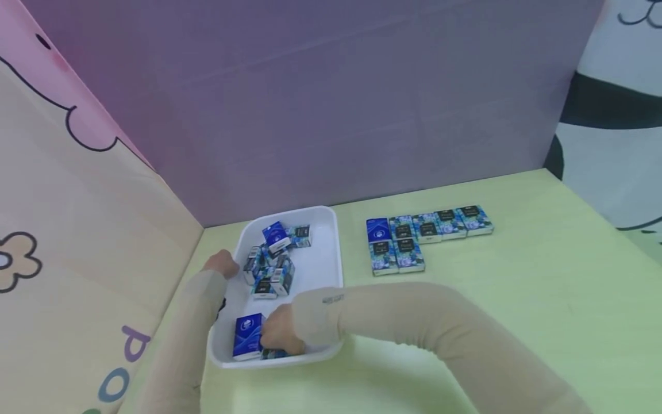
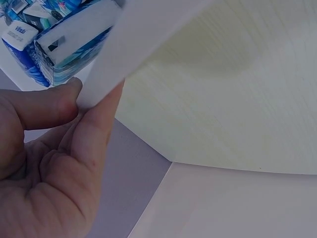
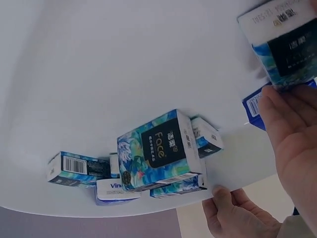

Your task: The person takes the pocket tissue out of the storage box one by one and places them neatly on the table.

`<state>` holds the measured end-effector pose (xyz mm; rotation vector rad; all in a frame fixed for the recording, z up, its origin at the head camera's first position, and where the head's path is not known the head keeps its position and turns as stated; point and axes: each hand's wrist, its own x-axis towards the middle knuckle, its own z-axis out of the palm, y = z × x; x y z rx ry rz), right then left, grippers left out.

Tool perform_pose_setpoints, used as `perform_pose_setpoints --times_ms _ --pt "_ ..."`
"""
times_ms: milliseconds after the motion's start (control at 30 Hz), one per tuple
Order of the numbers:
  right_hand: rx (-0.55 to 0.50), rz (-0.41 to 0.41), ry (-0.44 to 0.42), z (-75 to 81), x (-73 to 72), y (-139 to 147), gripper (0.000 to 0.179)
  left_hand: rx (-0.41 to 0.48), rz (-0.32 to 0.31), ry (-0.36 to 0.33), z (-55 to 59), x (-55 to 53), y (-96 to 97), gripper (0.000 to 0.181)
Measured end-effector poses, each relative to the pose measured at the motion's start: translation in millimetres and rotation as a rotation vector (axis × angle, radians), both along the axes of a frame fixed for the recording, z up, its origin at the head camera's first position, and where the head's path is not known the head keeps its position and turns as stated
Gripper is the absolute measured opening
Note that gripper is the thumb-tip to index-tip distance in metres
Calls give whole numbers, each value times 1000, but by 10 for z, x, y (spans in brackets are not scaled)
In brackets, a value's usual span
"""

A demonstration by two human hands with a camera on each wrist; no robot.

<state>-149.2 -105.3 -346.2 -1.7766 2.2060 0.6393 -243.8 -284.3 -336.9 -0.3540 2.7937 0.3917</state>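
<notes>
My left hand (image 1: 222,263) pinches the left rim of a white plastic tub (image 1: 323,261), thumb inside and fingers outside in the left wrist view. Down in the tub's near end is my right hand (image 1: 281,330). Its fingers (image 3: 285,111) and thumb grip a floral tissue pack (image 3: 292,52) with a black label. Beside that hand lies a dark blue tissue pack (image 1: 248,336). Toward the tub's far left, several floral packs (image 1: 281,275) sit in a loose heap, some tilted, with another blue pack (image 1: 276,234) on top.
Right of the tub, several tissue packs (image 1: 426,227) lie flat on the pale green table (image 1: 517,287) in a back row, with two floral packs (image 1: 395,256) in front at its left end. A purple-grey wall (image 1: 336,115) stands behind, and a printed panel (image 1: 77,230) borders the left.
</notes>
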Motion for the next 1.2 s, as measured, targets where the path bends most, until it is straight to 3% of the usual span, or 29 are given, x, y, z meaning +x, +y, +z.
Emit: perform_pose_setpoints --times_ms 100,267,367,633,1067,1200 --pt "-14 9 -5 -32 0 17 23 -17 0 2 19 17 20 41" --pt "10 -7 -39 -81 -22 29 50 -21 9 -1 39 34 48 40" --pt "18 -17 -58 -105 -32 26 57 -20 8 -4 34 33 36 40" --pt "17 -34 -99 -161 -45 21 55 -9 18 -9 6 17 36 40" --pt "-23 3 -109 -141 -67 36 51 -4 4 -3 11 7 4 40" --pt "-49 -9 -126 -119 -67 69 41 -7 0 -5 26 20 20 40"
